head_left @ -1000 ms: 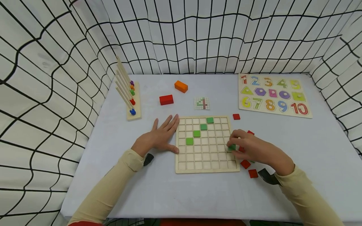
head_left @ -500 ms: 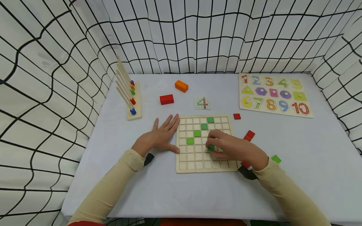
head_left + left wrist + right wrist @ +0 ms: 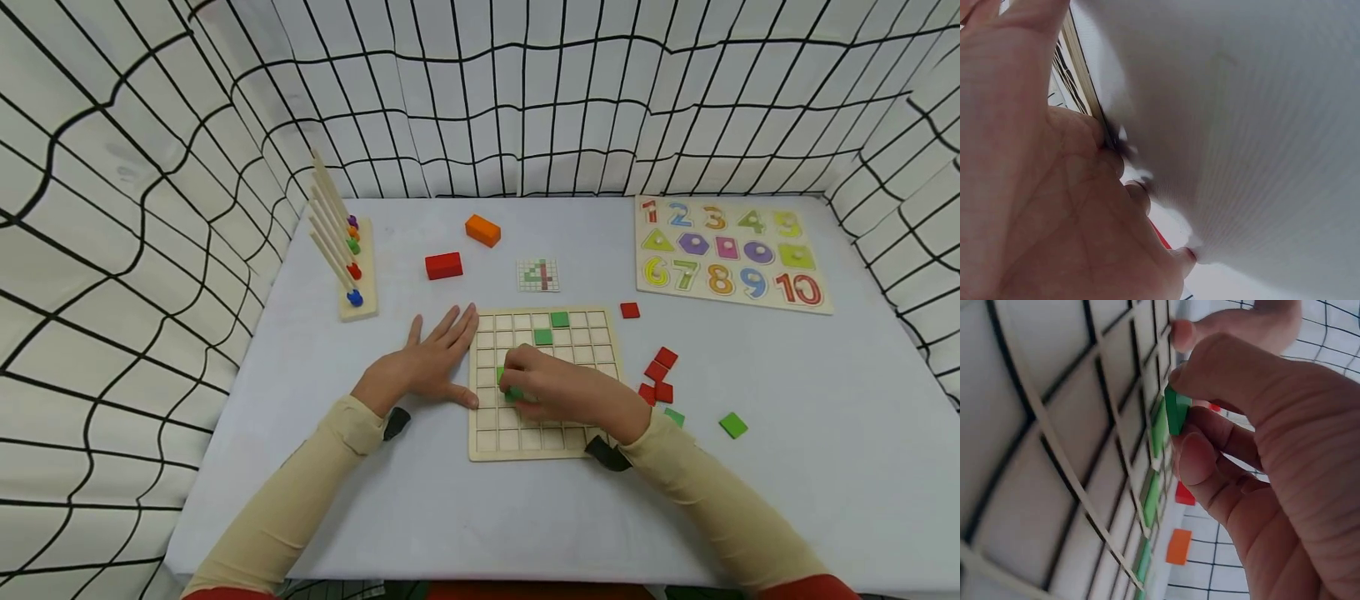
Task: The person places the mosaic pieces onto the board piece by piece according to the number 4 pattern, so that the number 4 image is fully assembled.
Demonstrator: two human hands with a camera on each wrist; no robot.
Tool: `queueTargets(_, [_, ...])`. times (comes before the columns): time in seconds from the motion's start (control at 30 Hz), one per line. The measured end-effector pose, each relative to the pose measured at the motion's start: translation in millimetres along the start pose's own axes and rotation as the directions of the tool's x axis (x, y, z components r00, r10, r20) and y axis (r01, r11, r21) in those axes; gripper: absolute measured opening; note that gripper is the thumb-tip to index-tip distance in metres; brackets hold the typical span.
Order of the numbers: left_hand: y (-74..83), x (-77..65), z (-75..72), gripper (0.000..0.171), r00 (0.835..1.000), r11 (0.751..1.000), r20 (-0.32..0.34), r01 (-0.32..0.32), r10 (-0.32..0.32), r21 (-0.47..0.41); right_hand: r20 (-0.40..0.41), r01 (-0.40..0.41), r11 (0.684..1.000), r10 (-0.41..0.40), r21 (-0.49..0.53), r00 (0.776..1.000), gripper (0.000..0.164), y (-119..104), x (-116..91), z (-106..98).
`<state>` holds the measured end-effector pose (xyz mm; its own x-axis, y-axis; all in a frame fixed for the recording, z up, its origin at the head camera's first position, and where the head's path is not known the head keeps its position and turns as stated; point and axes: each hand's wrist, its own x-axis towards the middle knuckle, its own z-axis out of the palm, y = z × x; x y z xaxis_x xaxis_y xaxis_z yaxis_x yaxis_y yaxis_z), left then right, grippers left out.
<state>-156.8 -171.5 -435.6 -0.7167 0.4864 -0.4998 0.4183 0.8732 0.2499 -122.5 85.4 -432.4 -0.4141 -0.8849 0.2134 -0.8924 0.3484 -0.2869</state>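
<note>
A wooden grid board (image 3: 517,446) lies mid-table, divided into small square cells. Green square tiles sit in some cells on a diagonal, such as the one near the top edge (image 3: 559,319); my right hand partly covers the lower ones. My right hand (image 3: 562,387) is over the board's left half and pinches a dark green tile (image 3: 1177,411) between thumb and fingers, close above the cells. My left hand (image 3: 420,367) lies with fingers spread on the table, its fingertips and thumb at the board's left edge.
Several red tiles (image 3: 656,371) and two green tiles (image 3: 733,425) lie right of the board. Behind it are a small pattern card (image 3: 537,275), a red block (image 3: 444,266) and an orange block (image 3: 482,231). A peg stand (image 3: 358,308) is left; a number puzzle (image 3: 735,254) is back right.
My right hand has carried the green tile leftward from the board's right edge across to its left columns. My left hand has stayed in place.
</note>
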Motion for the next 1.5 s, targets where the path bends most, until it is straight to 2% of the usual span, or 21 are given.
queueTargets(0.13, [0.3, 0.8, -0.3, 0.135, 1.0, 1.0, -0.005, -0.011, 0.011, 0.004, -0.033, 0.041, 0.999, -0.041, -0.019, 0.999, 0.007, 3.8, 3.9, 15.0])
queueTargets(0.27, [0.3, 2.6, -1.2, 0.135, 1.0, 1.0, -0.01, -0.018, 0.018, -0.001, -0.029, -0.018, 0.999, 0.02, 0.046, 0.999, 0.001, 4.5, 1.5, 13.9])
queueTargets(0.4, [-0.2, 2.4, -1.1, 0.136, 1.0, 1.0, 0.006, -0.009, 0.009, -0.025, -0.002, -0.06, 0.993, 0.061, 0.102, 0.998, 0.004, 2.3, 0.7, 10.0])
queueTargets(0.6, [-1.2, 2.3, -0.1, 0.136, 1.0, 1.0, 0.003, -0.006, 0.006, -0.02, 0.02, -0.073, 0.994, 0.072, 0.086, 0.997, 0.004, -1.0, -0.8, 8.7])
queueTargets(0.73, [-0.6, 2.3, 0.8, 0.137, 1.0, 1.0, 0.006, 0.001, -0.001, -0.011, 0.091, -0.108, 0.99, 0.099, 0.094, 0.991, 0.026, -0.1, -10.8, 4.2])
queueTargets(0.83, [0.1, 2.0, 1.0, 0.137, 1.0, 1.0, 0.006, 0.002, -0.002, -0.007, 0.103, -0.107, 0.986, 0.095, 0.128, 0.99, 0.036, 1.1, -19.4, -1.4])
queueTargets(1.03, [0.4, 1.3, -0.1, 0.137, 1.0, 1.0, 0.0, 0.004, -0.004, -0.004, 0.089, -0.123, 0.981, 0.111, 0.15, 0.99, 0.036, 3.1, -34.1, -14.3])
queueTargets(1.33, [1.1, 2.5, 0.1, 0.138, 1.0, 1.0, 0.0, -0.001, 0.001, -0.006, 0.134, -0.242, 0.959, 0.222, 0.151, 0.966, 0.041, 5.4, -57.1, -27.1])
queueTargets(1.5, [1.2, 1.6, -0.5, 0.138, 1.0, 1.0, 0.003, 0.004, -0.004, -0.005, 0.126, -0.272, 0.951, 0.255, 0.144, 0.959, 0.041, 8.0, -73.4, -30.3])
